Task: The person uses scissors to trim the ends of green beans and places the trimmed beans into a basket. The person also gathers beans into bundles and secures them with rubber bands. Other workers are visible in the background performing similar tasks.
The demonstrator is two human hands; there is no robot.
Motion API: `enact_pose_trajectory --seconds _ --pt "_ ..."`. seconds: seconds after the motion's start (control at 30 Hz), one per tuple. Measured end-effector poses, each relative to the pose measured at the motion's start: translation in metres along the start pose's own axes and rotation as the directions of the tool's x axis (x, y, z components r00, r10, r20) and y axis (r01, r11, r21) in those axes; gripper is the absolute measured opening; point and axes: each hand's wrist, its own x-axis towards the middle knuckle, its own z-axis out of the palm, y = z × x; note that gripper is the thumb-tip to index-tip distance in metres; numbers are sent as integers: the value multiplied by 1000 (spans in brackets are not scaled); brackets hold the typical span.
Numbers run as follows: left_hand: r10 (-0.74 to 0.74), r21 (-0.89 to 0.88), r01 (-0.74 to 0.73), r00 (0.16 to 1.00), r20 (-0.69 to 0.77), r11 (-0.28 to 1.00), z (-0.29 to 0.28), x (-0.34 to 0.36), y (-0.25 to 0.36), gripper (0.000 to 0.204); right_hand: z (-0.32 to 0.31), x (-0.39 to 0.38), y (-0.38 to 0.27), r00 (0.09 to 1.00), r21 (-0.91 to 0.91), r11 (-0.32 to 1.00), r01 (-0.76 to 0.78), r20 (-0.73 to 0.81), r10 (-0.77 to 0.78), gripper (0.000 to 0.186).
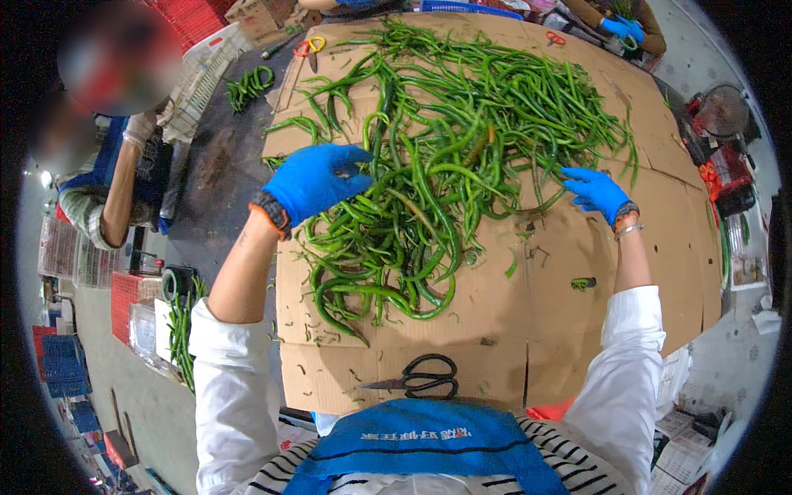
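At far left, a co-worker's pale-gloved hand [140, 129] near a whitish crate [206, 66]. Next, on a dark tabletop [206, 177], a small bundle of green peppers [250, 87]. Then the blue-gloved left hand [318, 186], half wide, fingers bent and parted from the thumb, at the left side of a tangled pile of long green peppers [429, 173] on cardboard [487, 363]; cannot tell whether touching any. Below the pile, black-handled scissors [432, 380], lying flat. Farther right, the blue-gloved right hand [598, 195], fingers extended and slightly apart, just beside the pile's lower right edge.
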Motion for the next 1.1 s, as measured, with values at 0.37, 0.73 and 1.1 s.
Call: enact_pose_trajectory --seconds 0.37,0.73,1.1 --pt "-264 71 256 953 149 964 88 -133 -10 33 167 -68 -32 849 -188 839 511 -45 -527 29" --pt "-278 -303 249 959 -57 920 151 -138 -10 29 187 -29 -56 966 226 953 201 116 -232 40" --pt "103 -944 262 964 246 -201 143 -166 58 41 237 -135 -118 170 -404 51 913 265 -949 35"
